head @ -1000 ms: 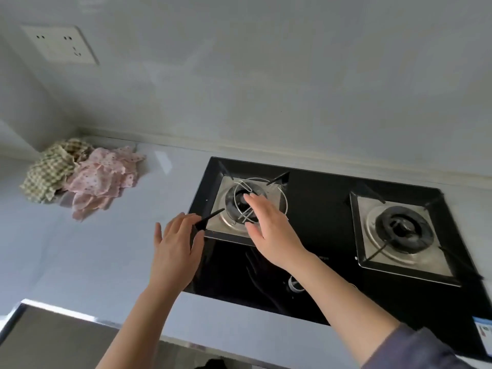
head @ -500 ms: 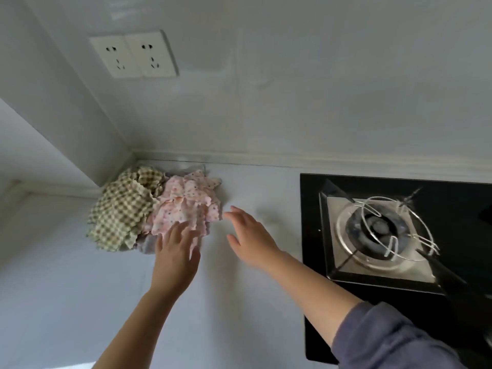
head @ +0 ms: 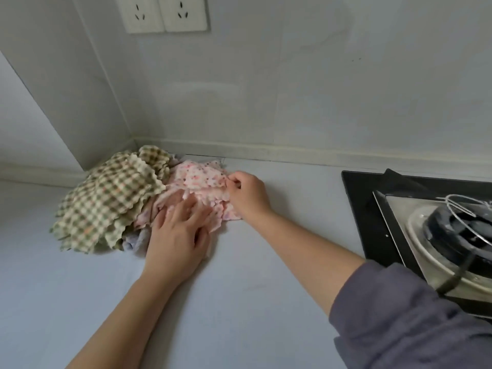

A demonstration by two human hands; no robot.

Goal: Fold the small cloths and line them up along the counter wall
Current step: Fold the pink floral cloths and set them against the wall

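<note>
A heap of small cloths lies in the counter's back left corner. Green-checked cloths (head: 106, 201) make up its left side and pink flowered cloths (head: 199, 179) its right, with a grey-lilac cloth (head: 135, 239) peeking out beneath. My left hand (head: 178, 235) rests flat, fingers spread, on the near edge of the pink cloths. At the heap's right side my right hand (head: 246, 194) pinches the scalloped edge of the top pink cloth between thumb and fingers. The counter wall (head: 292, 102) rises just behind the heap.
A black gas hob (head: 372, 209) with a steel burner and wire pan support (head: 458, 227) fills the right side. Two white wall sockets (head: 162, 14) sit above the heap. Pale counter (head: 239, 302) stretches between heap and hob and toward me.
Both hands travelled left from the hob's burner to the cloth heap. The left hand has come down onto the pink cloths and the right hand has closed on a pink cloth's edge.
</note>
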